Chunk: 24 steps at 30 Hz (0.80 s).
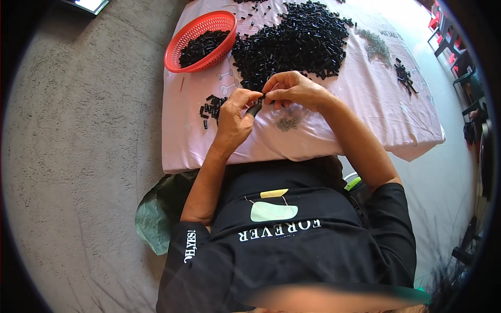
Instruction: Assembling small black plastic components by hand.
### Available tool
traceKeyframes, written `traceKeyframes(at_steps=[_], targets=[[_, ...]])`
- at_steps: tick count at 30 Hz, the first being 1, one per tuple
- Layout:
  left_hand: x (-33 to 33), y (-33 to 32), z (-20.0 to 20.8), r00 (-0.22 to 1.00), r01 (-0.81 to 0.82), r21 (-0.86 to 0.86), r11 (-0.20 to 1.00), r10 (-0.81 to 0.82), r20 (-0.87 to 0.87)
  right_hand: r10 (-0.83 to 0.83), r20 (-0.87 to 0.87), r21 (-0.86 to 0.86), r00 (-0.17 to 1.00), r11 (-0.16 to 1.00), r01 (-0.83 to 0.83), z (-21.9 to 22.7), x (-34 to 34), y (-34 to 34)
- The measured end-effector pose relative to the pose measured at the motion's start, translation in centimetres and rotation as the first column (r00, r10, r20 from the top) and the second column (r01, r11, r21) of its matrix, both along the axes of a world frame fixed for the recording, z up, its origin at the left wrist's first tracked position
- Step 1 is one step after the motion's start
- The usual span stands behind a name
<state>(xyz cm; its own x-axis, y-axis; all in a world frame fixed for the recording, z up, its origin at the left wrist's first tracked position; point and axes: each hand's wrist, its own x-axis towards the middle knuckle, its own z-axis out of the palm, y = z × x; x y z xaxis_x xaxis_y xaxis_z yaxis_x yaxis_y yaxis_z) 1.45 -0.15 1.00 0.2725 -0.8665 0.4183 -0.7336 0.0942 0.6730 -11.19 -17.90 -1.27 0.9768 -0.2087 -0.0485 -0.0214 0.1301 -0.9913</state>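
Observation:
Over the near part of a cloth-covered table, my two hands meet fingertip to fingertip. My left hand (236, 119) is closed in a pinch, with a dark cover (253, 109) on its thumb. My right hand (298, 93) pinches from the other side. Between the fingertips is a small black piece (263, 97), mostly hidden by the fingers. Just beyond them spreads a large heap of short black tube-like pieces (292, 44). Left of my left hand lies a smaller group of black pieces (211, 108). Below my right hand sits a little pile of thin metal bits (288, 123).
A red plastic basket (172, 52) holding black pieces stands at the table's far left. More metal bits (377, 46) and some black pieces (404, 77) lie to the right. The pink cloth (209, 156) hangs over the near edge. A green sack (156, 214) is on the floor.

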Motion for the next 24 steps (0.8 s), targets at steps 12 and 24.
traceKeyframes(at_steps=[12, 24], targets=[[-0.3, -0.6, -1.0, 0.99, 0.001, 0.103, 0.995, -0.015, 0.14, -0.059, 0.08, 0.163, 0.995, 0.986, 0.046, -0.2, 0.2, -0.5], [-0.8, -0.5, -2.8, 0.981, -0.012, 0.103, 0.995, -0.009, 0.196, -0.096, 0.071, 0.239, 0.993, 0.968, 0.077, -0.2, 0.1, -0.6]])
